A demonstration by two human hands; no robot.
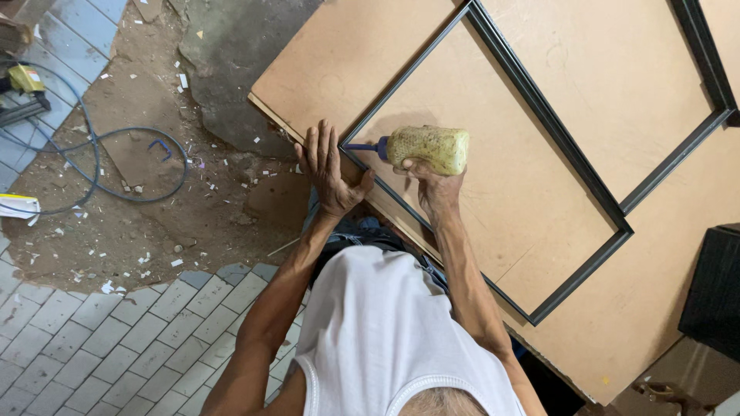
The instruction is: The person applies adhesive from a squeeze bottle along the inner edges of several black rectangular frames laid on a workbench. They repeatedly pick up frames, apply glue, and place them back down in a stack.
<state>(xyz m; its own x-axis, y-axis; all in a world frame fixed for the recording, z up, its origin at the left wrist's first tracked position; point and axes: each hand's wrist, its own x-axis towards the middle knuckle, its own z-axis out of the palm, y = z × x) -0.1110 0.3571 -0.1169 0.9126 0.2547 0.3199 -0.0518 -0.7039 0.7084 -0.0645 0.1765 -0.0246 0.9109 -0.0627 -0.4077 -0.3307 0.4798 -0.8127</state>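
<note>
Gripping grimy yellowish glue bottle (pixel 428 149), blue nozzle: right hand (pixel 433 187); left hand (pixel 330 167) fingers flat, spread.

- Grey brick-pattern floor tiles (pixel 116 339) cover the lower left.
- A bare patch of dirt floor (pixel 154 208), littered with white scraps.
- A grey hose (pixel 99 166) loops across it.

A single view comes from a camera worn on the person's head, facing almost straight down past the white sleeveless shirt (pixel 385 323) at the frame's bottom. It sits close above the large tan fibreboard sheet (pixel 555 85), which fills the right and upper parts. Left of that sheet, further below, lie the bare dirt floor (pixel 139 208) and grey paving tiles (pixel 100 347).
</note>
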